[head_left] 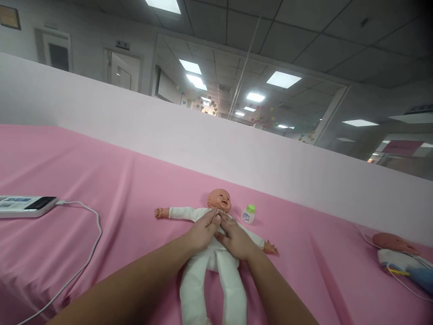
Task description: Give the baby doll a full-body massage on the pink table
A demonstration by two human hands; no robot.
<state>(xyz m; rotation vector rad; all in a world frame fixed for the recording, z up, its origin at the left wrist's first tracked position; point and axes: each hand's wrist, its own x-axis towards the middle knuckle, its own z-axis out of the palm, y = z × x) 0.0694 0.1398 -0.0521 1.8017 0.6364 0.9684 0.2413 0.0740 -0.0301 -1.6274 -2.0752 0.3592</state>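
Note:
A baby doll (213, 262) with a white cloth body lies on its back, arms spread wide and head away from me. My left hand (203, 230) rests flat on the left side of its chest, fingers stretched toward the neck. Beside it, my right hand (235, 237) lies on the right side of the chest, with the fingertips of both hands close together under the doll's chin. Both hands are open and hold nothing. Just right of the doll's head stands a small clear bottle (248, 215) with a green cap.
Pink cloth (135, 216) covers the table, with a white partition (189, 131) along its back. At the left lies a white device (27, 206) with a cable (96, 239) trailing forward. Another doll (402, 253) with thin tubing lies at the far right.

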